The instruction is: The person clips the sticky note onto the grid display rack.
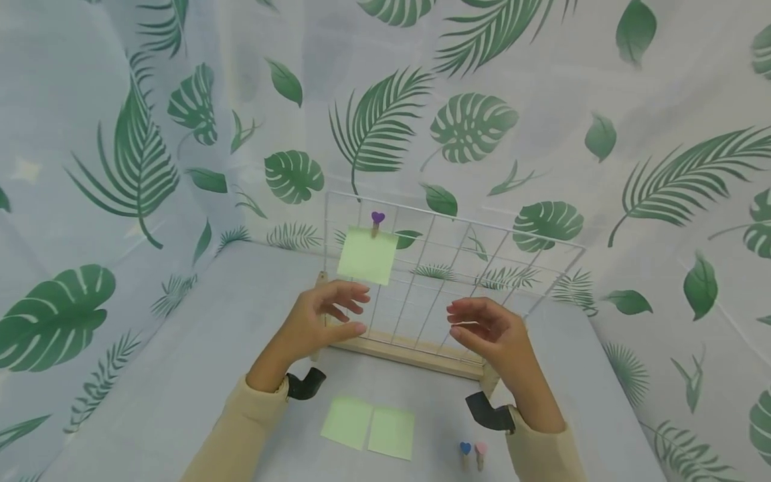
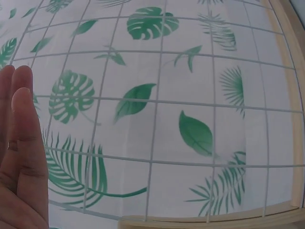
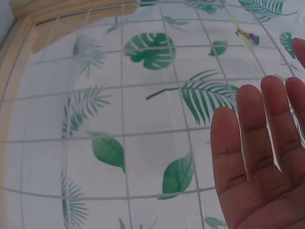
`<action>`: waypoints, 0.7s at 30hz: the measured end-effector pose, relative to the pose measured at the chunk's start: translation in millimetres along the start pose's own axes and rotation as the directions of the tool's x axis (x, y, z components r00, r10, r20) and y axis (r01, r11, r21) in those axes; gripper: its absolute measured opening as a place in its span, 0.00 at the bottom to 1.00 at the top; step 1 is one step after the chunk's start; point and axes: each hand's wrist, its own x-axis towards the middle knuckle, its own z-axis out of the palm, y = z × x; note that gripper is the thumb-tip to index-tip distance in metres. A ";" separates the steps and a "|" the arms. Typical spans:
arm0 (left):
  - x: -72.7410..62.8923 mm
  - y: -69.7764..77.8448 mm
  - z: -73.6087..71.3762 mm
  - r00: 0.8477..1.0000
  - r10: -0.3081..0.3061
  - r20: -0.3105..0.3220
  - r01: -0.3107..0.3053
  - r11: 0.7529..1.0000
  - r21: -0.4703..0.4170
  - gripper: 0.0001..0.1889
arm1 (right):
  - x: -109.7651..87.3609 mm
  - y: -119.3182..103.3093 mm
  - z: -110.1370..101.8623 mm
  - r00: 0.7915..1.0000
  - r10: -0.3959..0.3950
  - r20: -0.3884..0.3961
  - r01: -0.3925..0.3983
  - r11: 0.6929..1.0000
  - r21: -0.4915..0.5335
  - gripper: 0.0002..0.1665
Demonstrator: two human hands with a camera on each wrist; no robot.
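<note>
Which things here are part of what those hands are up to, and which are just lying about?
Likely part of the job:
- grid
- clipped note
- purple peg, holding that note
- two loose notes
- blue peg
- pink peg

Probably just surroundings:
- leafy backdrop
- white surface
</note>
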 end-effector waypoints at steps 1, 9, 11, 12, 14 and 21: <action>-2.0 -1.0 0.9 1.000 -0.009 0.000 0.009 1.000 -0.004 0.25 | -2.5 1.9 -0.9 1.000 -0.002 0.003 0.002 1.000 0.005 0.19; -16.9 -11.2 5.4 0.999 -0.038 0.012 0.039 0.999 -0.018 0.25 | -21.1 13.6 -5.3 1.000 -0.018 0.008 0.018 0.998 0.057 0.18; -20.3 -15.3 6.6 0.999 -0.032 0.020 0.033 0.999 -0.021 0.25 | -25.9 15.8 -6.2 1.000 -0.024 0.005 0.024 0.997 0.071 0.19; -21.9 -16.9 7.3 0.999 -0.034 0.022 0.035 0.999 -0.027 0.25 | -28.4 16.7 -6.6 1.000 -0.028 0.002 0.028 0.997 0.075 0.19; -25.0 -19.7 8.4 0.999 -0.043 0.028 0.044 0.998 -0.043 0.25 | -33.0 18.2 -7.3 0.999 -0.032 -0.004 0.032 0.997 0.076 0.19; -38.3 -28.6 12.1 0.994 -0.100 0.031 0.102 0.992 -0.078 0.25 | -50.1 25.4 -9.3 1.000 -0.016 -0.025 0.017 0.998 0.068 0.19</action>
